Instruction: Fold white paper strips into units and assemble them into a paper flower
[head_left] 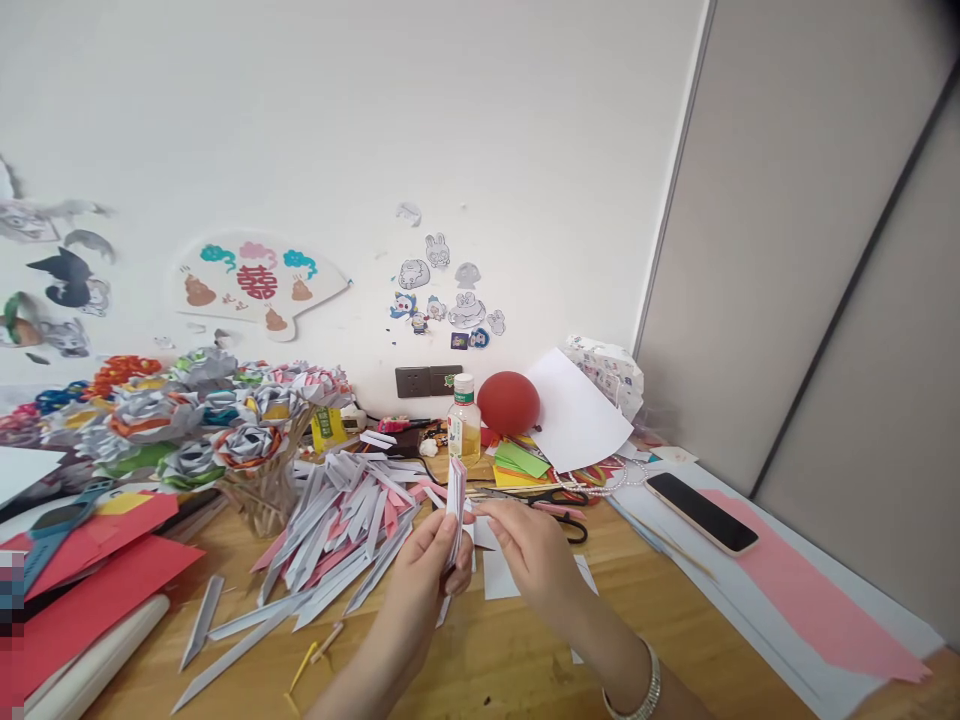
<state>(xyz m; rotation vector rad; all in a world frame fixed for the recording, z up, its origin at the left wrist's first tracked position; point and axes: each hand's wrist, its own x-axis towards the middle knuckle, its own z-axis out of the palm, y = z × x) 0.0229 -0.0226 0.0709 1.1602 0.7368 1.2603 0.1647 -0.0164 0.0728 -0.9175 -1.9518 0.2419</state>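
Note:
My left hand (429,560) is closed around a narrow bundle of folded paper strips (457,495), white with pink edges, standing upright out of the grip. Just to its right is my right hand (536,555), wearing a bracelet. Its fingers point left near the bundle, thumb apart from them; whether a fingertip touches the paper I cannot tell. Beneath the hands lie cut white paper pieces (501,577). Left of them spreads a heap of folded white and pink paper strips (352,510).
Paper flowers (154,415) crowd the left. A bottle (464,425) stands behind my hands, beside a red balloon (509,403). Black-handled scissors (559,497) lie behind my right hand. A phone (703,513) rests at right, and red paper (112,600) lies at left.

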